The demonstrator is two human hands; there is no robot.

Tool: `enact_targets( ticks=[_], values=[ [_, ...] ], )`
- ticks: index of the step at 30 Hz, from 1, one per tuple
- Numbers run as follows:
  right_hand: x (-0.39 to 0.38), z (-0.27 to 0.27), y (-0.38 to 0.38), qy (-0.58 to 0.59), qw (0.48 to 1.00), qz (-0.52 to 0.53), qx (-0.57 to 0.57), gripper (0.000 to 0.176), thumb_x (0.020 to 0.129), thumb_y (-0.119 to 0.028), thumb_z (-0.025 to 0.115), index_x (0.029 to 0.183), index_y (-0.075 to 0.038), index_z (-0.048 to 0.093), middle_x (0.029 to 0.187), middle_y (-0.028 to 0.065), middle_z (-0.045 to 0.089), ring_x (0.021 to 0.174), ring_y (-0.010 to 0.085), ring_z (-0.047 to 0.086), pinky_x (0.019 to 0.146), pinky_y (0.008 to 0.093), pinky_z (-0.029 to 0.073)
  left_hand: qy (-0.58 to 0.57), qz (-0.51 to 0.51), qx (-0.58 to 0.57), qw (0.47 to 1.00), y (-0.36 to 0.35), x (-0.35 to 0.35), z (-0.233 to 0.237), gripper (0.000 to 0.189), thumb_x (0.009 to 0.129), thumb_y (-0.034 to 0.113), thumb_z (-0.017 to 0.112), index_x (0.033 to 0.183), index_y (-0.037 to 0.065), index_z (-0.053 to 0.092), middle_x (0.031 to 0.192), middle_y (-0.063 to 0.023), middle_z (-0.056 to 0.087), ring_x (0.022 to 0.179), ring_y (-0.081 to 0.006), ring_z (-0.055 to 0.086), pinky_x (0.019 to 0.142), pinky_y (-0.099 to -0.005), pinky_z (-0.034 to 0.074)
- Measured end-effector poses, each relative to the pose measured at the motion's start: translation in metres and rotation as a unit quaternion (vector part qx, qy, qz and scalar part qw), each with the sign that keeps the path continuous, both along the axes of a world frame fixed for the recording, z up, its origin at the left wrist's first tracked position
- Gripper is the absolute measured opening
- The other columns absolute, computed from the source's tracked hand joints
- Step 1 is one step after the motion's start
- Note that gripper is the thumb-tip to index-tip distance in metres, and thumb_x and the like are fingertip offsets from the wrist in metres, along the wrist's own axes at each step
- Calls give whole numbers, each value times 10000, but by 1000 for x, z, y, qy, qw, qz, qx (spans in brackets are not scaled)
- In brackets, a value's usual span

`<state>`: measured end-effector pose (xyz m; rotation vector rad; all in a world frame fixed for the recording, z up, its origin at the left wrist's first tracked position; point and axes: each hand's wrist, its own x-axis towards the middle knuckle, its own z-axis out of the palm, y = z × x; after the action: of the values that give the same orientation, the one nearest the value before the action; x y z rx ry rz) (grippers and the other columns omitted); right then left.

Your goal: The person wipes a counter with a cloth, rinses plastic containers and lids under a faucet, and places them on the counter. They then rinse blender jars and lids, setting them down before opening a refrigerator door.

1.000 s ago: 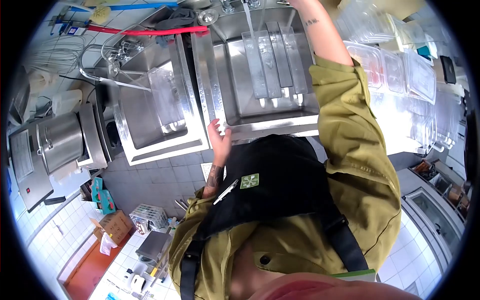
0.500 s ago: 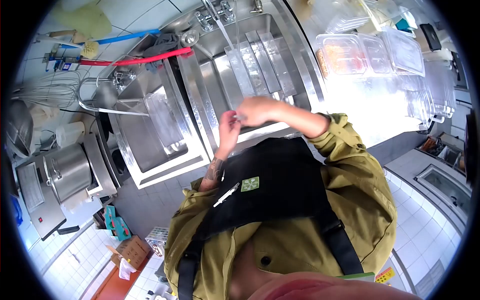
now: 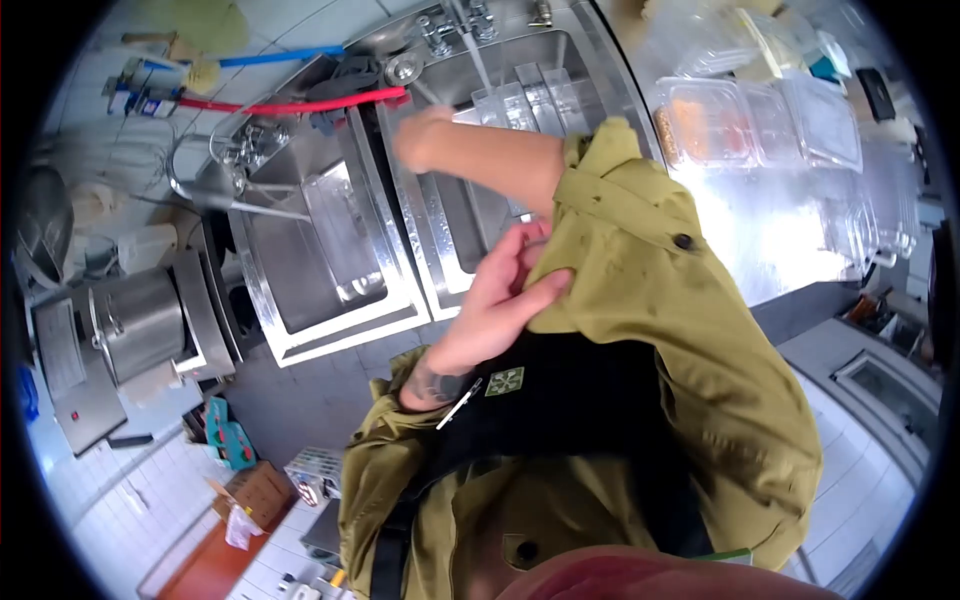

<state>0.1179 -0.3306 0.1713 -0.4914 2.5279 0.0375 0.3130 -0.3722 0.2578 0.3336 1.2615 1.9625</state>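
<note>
In front of the right sink basin (image 3: 465, 215): olive sleeve (image 3: 625, 260) rolled up near the right elbow, edge hanging loose beside the bare forearm (image 3: 500, 160). Left grip (image 3: 510, 290) closed on that edge, thumb on top, fingers curled behind and partly hidden. Right grip (image 3: 425, 140) blurred, over the divide between the basins; cannot tell whether open or closed.

Handling, judged: light, soft, pliable, not fragile; little slip expected unless wet; likely stiffer at the strap and button (image 3: 683, 241). Best hold: doubled edge of the fold, pinched, clear of the button.

Versus half a second earlier: hands now apart, not together over the basin's front edge; right shifted forward and leftward, left drawn to the sleeve. Water (image 3: 475, 55) running in both.
</note>
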Motion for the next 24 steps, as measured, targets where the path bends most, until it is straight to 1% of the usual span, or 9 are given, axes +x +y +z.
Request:
enact_targets(
  ticks=[1, 2, 3, 5, 6, 8, 10, 15, 24],
  values=[
    [9, 28, -25, 52, 994, 86, 42, 306, 726, -161, 651, 1026, -97, 647, 1087, 37, 616, 981, 240, 593, 686, 385, 490, -65, -16, 15, 998, -14, 2, 6, 349, 895, 39, 458, 1226, -45, 382, 1047, -46, 561, 948, -69, 511, 842, -222, 404],
    [20, 60, -44, 109, 966, 216, 94, 262, 711, -149, 672, 964, -82, 663, 1014, -7, 635, 855, 197, 609, 561, 345, 453, -67, 40, 21, 997, -19, 8, 27, 235, 898, 102, 475, 1072, -51, 509, 983, -74, 589, 889, -78, 539, 773, -224, 425],
    [37, 83, -63, 182, 939, 281, 78, 489, 561, -216, 797, 1011, -106, 640, 985, 33, 630, 862, 222, 578, 692, 410, 456, 100, 10, -8, 995, -36, 3, 35, 252, 891, 122, 480, 1055, -64, 523, 954, -100, 601, 845, -113, 560, 740, -250, 433],
    [70, 116, -85, 238, 903, 357, 30, 462, 574, -224, 777, 999, -105, 640, 969, 33, 628, 855, 219, 576, 688, 408, 454, 213, -48, 198, 956, -40, 1, 25, 295, 876, 152, 481, 1030, -92, 542, 916, -154, 615, 771, -192, 588, 690, -311, 441],
    [85, 129, -91, 252, 887, 386, 6, 448, 581, -228, 767, 993, -104, 639, 961, 33, 627, 852, 218, 576, 687, 406, 452, 211, -76, 289, 931, -37, 0, 27, 299, 877, 158, 477, 1034, -90, 539, 925, -154, 612, 780, -194, 586, 697, -313, 440],
    [102, 144, -106, 262, 868, 422, -30, 422, 595, -236, 747, 981, -102, 639, 946, 34, 625, 846, 215, 574, 684, 403, 450, 186, -81, 367, 908, -30, 3, 43, 309, 879, 170, 471, 1043, -84, 534, 943, -152, 606, 798, -197, 582, 711, -318, 440],
    [106, 145, -124, 261, 860, 436, -55, 398, 608, -243, 727, 969, -101, 638, 930, 34, 622, 840, 212, 573, 680, 401, 448, 173, -74, 396, 899, -26, 1, 49, 319, 880, 183, 464, 1051, -78, 529, 960, -151, 600, 815, -201, 578, 724, -322, 439],
    [87, 134, -149, 250, 863, 438, -39, 342, 642, -263, 677, 938, -97, 636, 892, 35, 617, 824, 206, 569, 672, 394, 442, 157, -69, 426, 888, -21, 0, 50, 342, 885, 214, 447, 1073, -63, 516, 1004, -148, 586, 860, -209, 568, 758, -333, 438],
    [26, 133, -129, 217, 914, 340, 33, 279, 703, -297, 587, 884, -90, 633, 822, 36, 606, 795, 194, 563, 657, 381, 431, 101, -99, 444, 885, -31, 1, 56, 386, 892, 271, 418, 1112, -37, 492, 1083, -143, 560, 941, -225, 550, 818, -353, 436]
  ],
)
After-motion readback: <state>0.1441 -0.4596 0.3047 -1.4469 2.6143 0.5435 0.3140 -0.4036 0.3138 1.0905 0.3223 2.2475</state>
